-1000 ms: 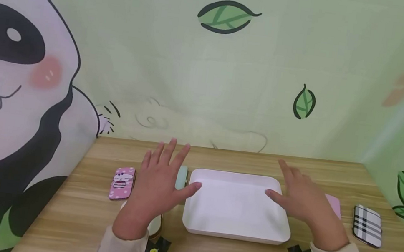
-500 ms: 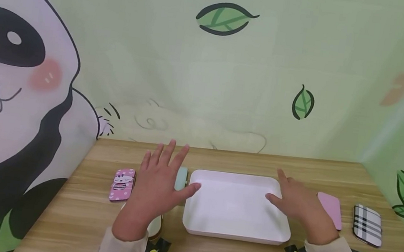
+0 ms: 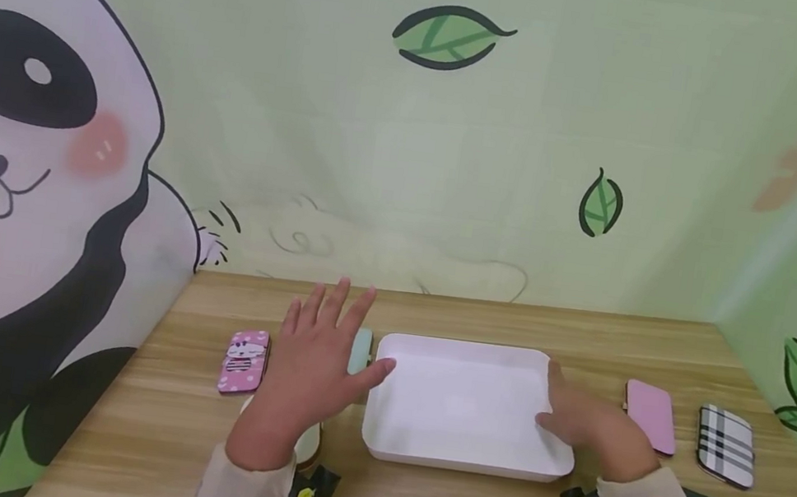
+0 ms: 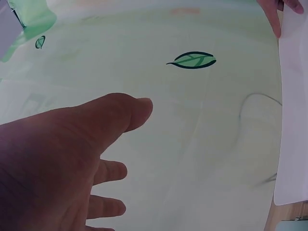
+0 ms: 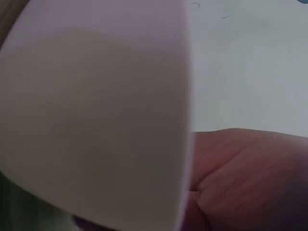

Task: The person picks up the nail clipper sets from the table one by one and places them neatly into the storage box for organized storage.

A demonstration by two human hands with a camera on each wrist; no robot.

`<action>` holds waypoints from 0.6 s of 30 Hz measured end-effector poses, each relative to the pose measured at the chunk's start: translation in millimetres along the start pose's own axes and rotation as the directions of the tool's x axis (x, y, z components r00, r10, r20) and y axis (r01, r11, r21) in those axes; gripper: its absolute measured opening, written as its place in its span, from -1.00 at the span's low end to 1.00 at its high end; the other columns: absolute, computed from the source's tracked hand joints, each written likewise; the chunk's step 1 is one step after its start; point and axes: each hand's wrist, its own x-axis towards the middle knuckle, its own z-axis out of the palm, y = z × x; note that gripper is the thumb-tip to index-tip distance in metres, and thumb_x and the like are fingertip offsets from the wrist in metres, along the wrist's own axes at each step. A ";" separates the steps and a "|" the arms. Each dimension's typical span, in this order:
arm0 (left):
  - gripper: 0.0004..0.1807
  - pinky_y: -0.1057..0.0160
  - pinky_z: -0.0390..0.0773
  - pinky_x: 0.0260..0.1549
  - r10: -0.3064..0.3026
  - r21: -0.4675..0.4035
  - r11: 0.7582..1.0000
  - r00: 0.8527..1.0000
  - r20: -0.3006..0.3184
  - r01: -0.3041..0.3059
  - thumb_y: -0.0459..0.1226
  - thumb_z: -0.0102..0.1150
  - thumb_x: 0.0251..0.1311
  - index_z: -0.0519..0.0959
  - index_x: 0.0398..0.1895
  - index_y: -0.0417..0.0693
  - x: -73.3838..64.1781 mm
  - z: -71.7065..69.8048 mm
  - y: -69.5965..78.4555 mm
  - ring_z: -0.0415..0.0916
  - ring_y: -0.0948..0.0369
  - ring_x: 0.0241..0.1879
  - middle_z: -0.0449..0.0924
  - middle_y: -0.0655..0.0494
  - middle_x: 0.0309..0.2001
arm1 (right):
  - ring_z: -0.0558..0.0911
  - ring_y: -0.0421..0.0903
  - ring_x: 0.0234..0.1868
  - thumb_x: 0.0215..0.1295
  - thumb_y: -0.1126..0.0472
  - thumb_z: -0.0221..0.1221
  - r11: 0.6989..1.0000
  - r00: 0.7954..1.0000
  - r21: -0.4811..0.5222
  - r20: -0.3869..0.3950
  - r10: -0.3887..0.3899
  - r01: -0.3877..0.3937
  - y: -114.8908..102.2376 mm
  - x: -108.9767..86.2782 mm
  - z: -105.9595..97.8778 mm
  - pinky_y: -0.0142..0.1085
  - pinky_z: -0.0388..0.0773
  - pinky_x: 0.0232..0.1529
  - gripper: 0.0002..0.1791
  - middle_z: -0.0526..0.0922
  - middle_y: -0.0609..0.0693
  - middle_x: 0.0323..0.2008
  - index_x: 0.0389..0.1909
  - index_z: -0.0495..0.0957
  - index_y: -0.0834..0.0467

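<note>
Pinching white rectangular tray [image 3: 460,414] by right rim now: right hand [image 3: 591,430] | left hand [image 3: 311,379] hovering, fingers spread, empty | hold becoming one-sided

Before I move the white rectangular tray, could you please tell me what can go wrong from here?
The right hand grips the tray at its right rim, while the left hand is apart from it; lifting now might tilt it. The mint-green, round-cornered case lies close to the tray's left edge, so a slide that way may push it.

Rectangular white tray [image 3: 458,401], open side up
</note>
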 end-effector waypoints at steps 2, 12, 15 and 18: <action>-0.04 -0.32 -0.06 0.44 -0.001 0.006 1.000 1.000 0.002 0.001 0.31 0.12 0.20 0.10 0.59 0.16 0.2 0.8 -0.4 -0.11 -0.22 0.55 -0.01 -0.14 0.59 | 0.61 0.08 -0.11 0.48 0.19 0.06 1.000 1.000 0.002 0.012 -0.003 0.003 0.9 0.7 2.0 0.08 0.52 0.09 -0.06 0.37 0.52 0.29 0.49 -0.36 0.52; 0.03 -0.30 -0.11 0.46 -0.015 0.008 1.000 0.998 0.057 0.015 0.34 0.16 0.15 0.06 0.60 0.17 -0.2 0.5 1.4 -0.14 -0.22 0.56 -0.04 -0.12 0.60 | 0.56 -0.04 -0.41 0.52 0.24 -0.15 1.000 0.999 -0.017 -0.041 -0.018 0.017 9.1 9.5 7.0 -0.09 0.51 -0.27 -0.18 0.65 0.20 -0.26 0.53 -0.43 0.42; 0.09 -0.30 -0.11 0.46 -0.018 0.014 1.000 0.996 0.085 0.017 0.37 0.19 0.08 0.04 0.61 0.19 -0.1 0.3 1.7 -0.16 -0.21 0.57 -0.07 -0.10 0.60 | 0.50 -0.08 -0.52 0.51 0.23 -0.15 0.998 0.996 -0.064 -0.080 -0.028 0.023 12.0 13.6 9.2 -0.17 0.45 -0.43 -0.19 0.57 0.07 -0.49 0.53 -0.39 0.44; 0.10 -0.31 -0.11 0.46 -0.020 0.014 1.000 0.995 0.101 0.018 0.38 0.20 0.07 0.03 0.61 0.19 -0.2 1.2 0.9 -0.17 -0.20 0.57 -0.09 -0.10 0.61 | 0.42 -0.10 -0.60 0.49 0.22 -0.12 0.994 0.994 -0.106 -0.106 -0.033 0.022 13.0 16.2 11.4 -0.24 0.34 -0.55 -0.18 0.46 0.00 -0.60 0.52 -0.36 0.46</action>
